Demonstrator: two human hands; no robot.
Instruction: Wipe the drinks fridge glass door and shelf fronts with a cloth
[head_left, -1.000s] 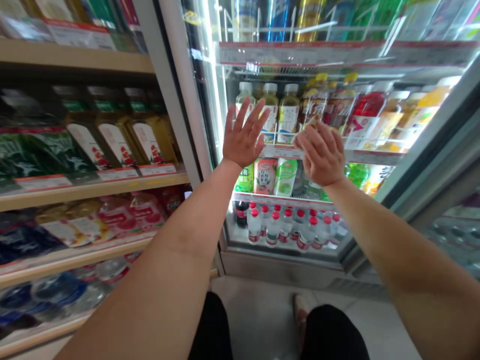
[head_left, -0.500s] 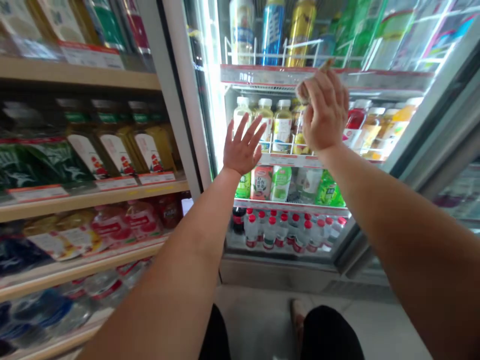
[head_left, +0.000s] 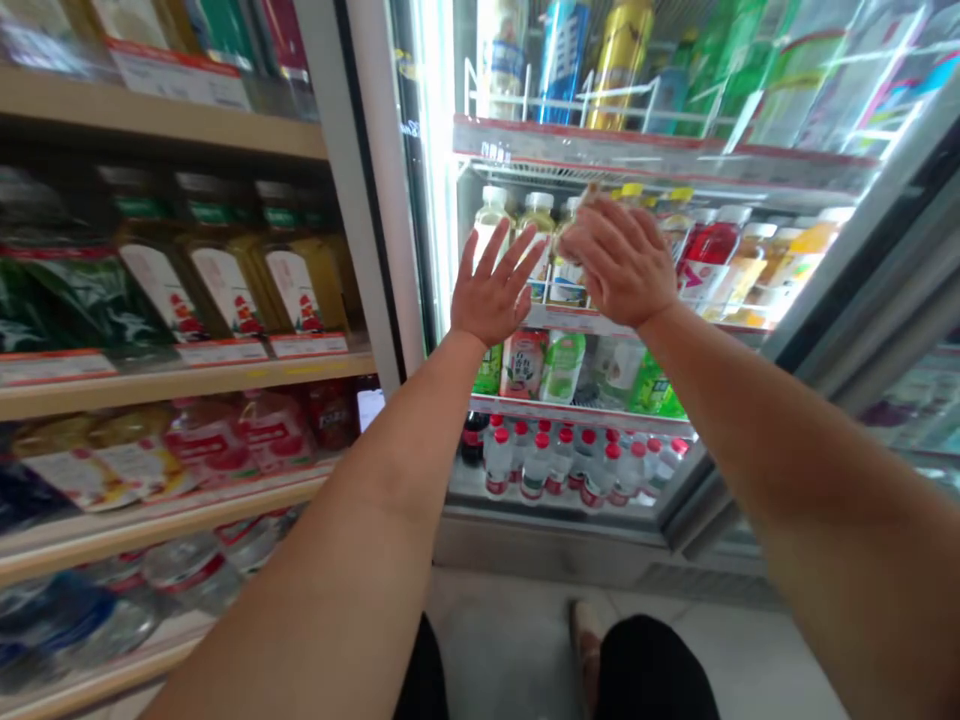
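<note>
My left hand (head_left: 491, 290) lies spread and flat against the glass front of a lit drinks fridge (head_left: 480, 540), fingers pointing up. To its right, my right hand (head_left: 626, 262) is pressed to the same glass with its fingers bent over a crumpled, light brownish cloth (head_left: 569, 246). Only the edges of the cloth show past the fingers. Behind the glass, partly covered by both hands, stand pale-capped juice bottles (head_left: 537, 215) on a wire-fronted shelf. A bottle with red drink (head_left: 709, 245) is visible right of my right hand.
Left of the fridge, an open wooden shelf unit (head_left: 180, 378) carries bottled drinks. Cans, including a blue can (head_left: 562, 60), fill the upper fridge shelf. Small red-capped water bottles (head_left: 536, 465) stand at the bottom. A metal door handle (head_left: 720, 500) slants at right. My foot (head_left: 585, 640) rests on the tiled floor.
My right hand has slid down and to the left across the glass with the cloth. My left hand has stayed spread on the glass. The view has shifted slightly.
</note>
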